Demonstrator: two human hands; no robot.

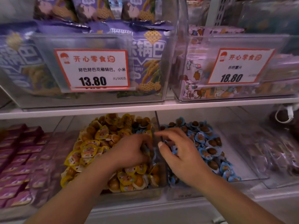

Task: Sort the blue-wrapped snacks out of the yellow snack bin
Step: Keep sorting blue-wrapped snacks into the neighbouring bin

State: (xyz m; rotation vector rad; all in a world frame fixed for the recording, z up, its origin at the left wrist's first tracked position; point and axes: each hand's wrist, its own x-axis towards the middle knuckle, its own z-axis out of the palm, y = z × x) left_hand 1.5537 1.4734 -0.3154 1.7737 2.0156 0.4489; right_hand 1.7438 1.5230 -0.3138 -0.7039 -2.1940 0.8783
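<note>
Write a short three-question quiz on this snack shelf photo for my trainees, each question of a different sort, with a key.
1. True or false: the left hand is buried among the yellow-wrapped round snacks.
2. Which price tag hangs above the clear bin of blue-wrapped round snacks? A) 13.80 B) 18.80 C) 8.80
3. Fill in: the right hand hovers by the dark ___ between the two bins.

Key: 1 true. 2 B, the white red-edged tag. 3 divider.
</note>
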